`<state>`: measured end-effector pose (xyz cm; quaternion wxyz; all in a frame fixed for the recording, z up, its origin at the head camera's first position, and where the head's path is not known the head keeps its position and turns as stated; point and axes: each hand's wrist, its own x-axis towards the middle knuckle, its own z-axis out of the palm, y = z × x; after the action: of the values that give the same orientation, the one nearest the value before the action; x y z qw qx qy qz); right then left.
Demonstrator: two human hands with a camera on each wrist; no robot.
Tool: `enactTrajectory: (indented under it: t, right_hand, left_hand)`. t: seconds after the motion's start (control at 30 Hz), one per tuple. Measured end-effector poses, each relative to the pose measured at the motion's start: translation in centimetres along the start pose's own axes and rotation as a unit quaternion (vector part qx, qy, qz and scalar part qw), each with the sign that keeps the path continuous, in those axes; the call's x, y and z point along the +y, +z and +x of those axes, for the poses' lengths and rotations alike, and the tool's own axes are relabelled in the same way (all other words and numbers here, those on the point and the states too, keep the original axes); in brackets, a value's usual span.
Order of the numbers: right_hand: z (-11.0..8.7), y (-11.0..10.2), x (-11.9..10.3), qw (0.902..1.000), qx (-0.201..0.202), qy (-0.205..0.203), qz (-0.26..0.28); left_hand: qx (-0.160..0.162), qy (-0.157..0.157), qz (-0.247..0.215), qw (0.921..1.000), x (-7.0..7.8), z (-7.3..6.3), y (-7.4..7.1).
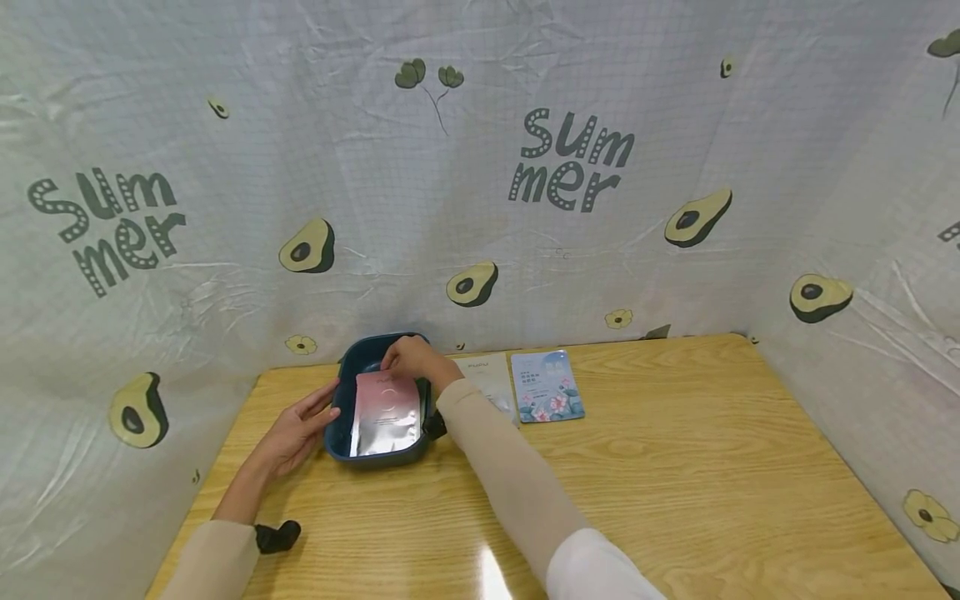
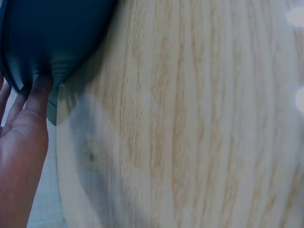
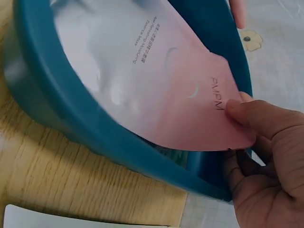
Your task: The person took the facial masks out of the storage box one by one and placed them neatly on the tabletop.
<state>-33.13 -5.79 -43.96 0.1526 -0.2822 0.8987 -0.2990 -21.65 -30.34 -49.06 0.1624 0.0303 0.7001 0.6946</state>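
Observation:
A pink and silver face mask packet point(image 1: 386, 408) lies slanted inside a dark blue plastic basin point(image 1: 381, 457). My right hand point(image 1: 416, 358) pinches the packet's pink top edge between thumb and fingers. In the right wrist view, the thumb point(image 3: 242, 111) presses on the printed side of the packet point(image 3: 142, 71), while other fingers are behind it. My left hand point(image 1: 292, 433) rests against the basin's left side. Its fingers point(image 2: 38, 97) lie fairly straight along the outer wall of the basin point(image 2: 57, 38) in the left wrist view.
Right of the basin, a cream-coloured packet point(image 1: 487, 379) lies partly behind the right forearm. Beside it is a light blue packet with pink flowers point(image 1: 547, 387). A printed curtain point(image 1: 375, 167) hangs behind the wooden table point(image 1: 675, 467) and along its sides.

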Motion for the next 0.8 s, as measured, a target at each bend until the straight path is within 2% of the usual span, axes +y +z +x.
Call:
enactTrajectory:
  t: [0.2, 0.43, 0.57, 0.63, 0.8]
  right_hand:
    - [-0.2, -0.4, 0.3, 0.9973, 0.014, -0.025, 0.068]
    - [-0.6, -0.8, 1.1, 0.9965, -0.002, -0.049, 0.068]
    - [-0.7, -0.7, 1.4, 0.9931, 0.007, -0.061, 0.100]
    - [-0.7, -0.5, 1.4, 0.9876, 0.009, -0.061, 0.144]
    - [-0.9, 0.0, 1.2, 0.9622, 0.000, -0.044, 0.269]
  left_hand:
    - [-0.006, 0.010, -0.004, 0.9999, 0.0, 0.1, 0.0]
    - [-0.001, 0.006, -0.007, 1.0000, 0.0, 0.1, 0.1]
    - [-0.005, 0.011, -0.021, 0.9997, -0.1, 0.1, 0.1]
    - [-0.008, 0.014, -0.027, 0.9995, -0.1, 0.1, 0.1]
    - [-0.009, 0.015, -0.021, 0.9996, -0.2, 0.1, 0.0]
